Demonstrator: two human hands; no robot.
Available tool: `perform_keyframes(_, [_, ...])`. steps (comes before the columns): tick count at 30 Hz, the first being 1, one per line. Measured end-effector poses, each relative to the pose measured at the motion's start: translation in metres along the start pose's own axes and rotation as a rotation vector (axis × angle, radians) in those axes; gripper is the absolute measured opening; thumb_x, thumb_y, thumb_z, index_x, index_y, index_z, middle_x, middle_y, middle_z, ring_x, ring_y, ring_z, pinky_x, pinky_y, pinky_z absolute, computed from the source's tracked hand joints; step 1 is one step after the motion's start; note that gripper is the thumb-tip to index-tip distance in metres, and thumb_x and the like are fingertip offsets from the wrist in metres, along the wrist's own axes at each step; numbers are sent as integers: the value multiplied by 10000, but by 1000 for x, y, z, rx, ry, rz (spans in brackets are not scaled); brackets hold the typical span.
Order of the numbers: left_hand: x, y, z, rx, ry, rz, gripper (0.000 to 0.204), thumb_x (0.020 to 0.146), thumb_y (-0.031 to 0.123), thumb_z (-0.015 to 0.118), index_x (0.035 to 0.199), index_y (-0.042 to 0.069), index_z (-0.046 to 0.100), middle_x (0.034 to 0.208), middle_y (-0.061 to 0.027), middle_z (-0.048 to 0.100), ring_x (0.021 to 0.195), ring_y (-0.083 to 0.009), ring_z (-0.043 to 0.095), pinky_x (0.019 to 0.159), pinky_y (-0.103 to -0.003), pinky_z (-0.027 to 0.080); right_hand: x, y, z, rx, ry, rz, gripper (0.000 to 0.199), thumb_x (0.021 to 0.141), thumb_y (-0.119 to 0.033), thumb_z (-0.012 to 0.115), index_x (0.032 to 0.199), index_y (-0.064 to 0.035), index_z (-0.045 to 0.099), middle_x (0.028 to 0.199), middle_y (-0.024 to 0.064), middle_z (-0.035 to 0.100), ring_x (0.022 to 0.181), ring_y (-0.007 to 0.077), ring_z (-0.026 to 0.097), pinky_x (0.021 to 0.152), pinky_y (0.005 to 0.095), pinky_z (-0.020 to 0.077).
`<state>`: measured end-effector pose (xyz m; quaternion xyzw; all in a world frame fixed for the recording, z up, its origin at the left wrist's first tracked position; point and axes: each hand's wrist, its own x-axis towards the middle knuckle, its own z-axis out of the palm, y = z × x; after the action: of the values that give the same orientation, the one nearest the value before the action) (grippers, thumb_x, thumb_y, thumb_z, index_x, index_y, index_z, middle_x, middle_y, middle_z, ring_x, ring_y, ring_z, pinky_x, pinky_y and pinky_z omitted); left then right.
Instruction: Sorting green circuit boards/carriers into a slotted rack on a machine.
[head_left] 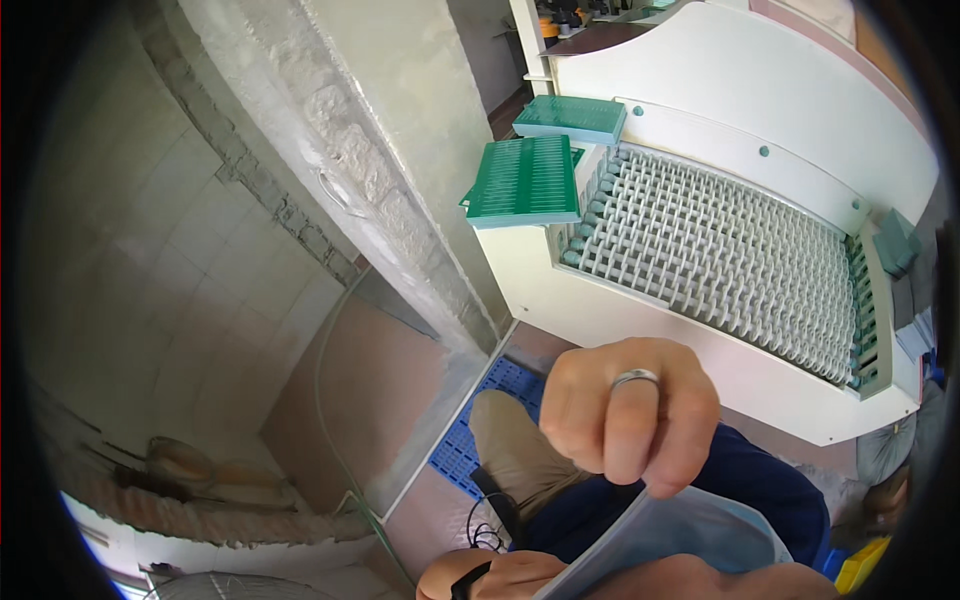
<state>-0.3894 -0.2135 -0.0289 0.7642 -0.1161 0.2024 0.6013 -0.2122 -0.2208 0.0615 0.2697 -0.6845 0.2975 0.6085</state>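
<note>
Close to the camera, my right hand [630, 410] is raised with its fingers curled and pointing down, a silver ring on one of them. Its fingertips meet the upper edge of a thin light blue sheet with a pale border, which looks like a face mask [715, 525]. Low in the picture, my left hand [525, 572] lies beside the pale border, a black band on its wrist. The left fingers are hidden behind the sheet, so what they hold does not show.
A white machine [620, 285] with a bed of pale rollers [720, 250] stands ahead right. Two green slatted trays [525, 178] rest on its left end. A rough concrete pillar [350, 150] rises on the left. A blue plastic grid mat [455, 455] lies on the floor.
</note>
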Motion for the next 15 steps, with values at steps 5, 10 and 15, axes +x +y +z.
perform_keyframes(5, [14,-5,1,-42,-59,47,268,877,240,570,804,-15,609,726,-94,599,617,-173,585,556,-258,469,1,6,6,-16,62,-7,41,790,-50,583,755,-37,566,691,92,537,450,146,439,394,247,315])
perform_keyframes(10, [22,-14,8,-108,-94,102,273,878,243,568,804,-16,609,727,-96,600,616,-174,585,554,-258,470,6,5,9,-43,92,-66,41,775,-39,583,740,-54,569,694,90,541,440,143,429,378,244,284])
perform_keyframes(15, [11,-13,16,-116,-46,110,279,880,247,566,804,-18,609,727,-98,601,616,-174,586,553,-259,470,6,3,10,-7,96,-62,52,759,-40,596,723,-56,563,682,103,539,429,143,422,368,245,269])
